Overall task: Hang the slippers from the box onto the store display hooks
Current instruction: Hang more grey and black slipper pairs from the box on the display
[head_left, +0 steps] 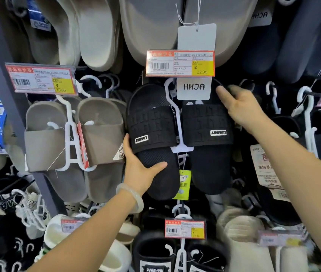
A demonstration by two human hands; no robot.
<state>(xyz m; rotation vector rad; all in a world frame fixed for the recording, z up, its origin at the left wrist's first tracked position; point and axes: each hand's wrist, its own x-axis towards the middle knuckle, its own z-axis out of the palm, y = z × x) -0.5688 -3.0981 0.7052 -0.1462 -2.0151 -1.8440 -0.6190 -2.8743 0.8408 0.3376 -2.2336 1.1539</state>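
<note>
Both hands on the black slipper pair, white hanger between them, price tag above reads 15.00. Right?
Not quite. The head view shows the price tag above the black slipper pair reads 22.90; 15.00 is on the tag over the brown pair. Left hand, right hand and white hanger are as stated.

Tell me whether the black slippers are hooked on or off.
Cannot tell: the black slippers sit on a white hanger, but the price tag hides its top.

Both arms reach forward; the left hand [139, 169] cups palm-up with thumb spread, the right hand [240, 104] grips higher.
</note>
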